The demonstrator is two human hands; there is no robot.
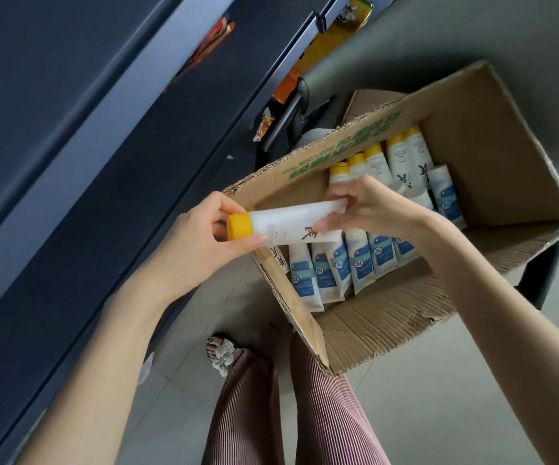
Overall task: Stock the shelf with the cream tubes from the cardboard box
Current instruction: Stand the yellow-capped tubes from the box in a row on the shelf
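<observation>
One cream tube (291, 221) is held level in the middle of the frame, just above the near left corner of the cardboard box (492, 129). The left hand (204, 236) curls round its yellow cap (239, 226) end, thumb beneath and fingers over the top, while the right hand (368, 206) pinches the flat crimped tail between thumb and fingertips. Holding it at both ends probably lets the person turn the tube so that the print faces the right way before it goes on the shelf (70, 129). The left hand, being nearer the shelving, looks the likelier one to carry it over. The remaining tubes (358, 260) lie packed in rows on the box floor, the lower row showing blue labels and the upper right row showing yellow caps, so plenty of stock is left to move. The box sits with its flaps open and its torn front wall towards the person, raised on what seems to be a dark frame (546, 273) at the right edge, which keeps it within easy reach. The shelf, dark blue-grey, runs diagonally across the left and top of the frame, with bright snack packets (204, 45) at upper centre. Below is a pale tiled floor (439, 397), with striped pink trousers (331, 414) and a sandalled foot (221, 354) at bottom centre
</observation>
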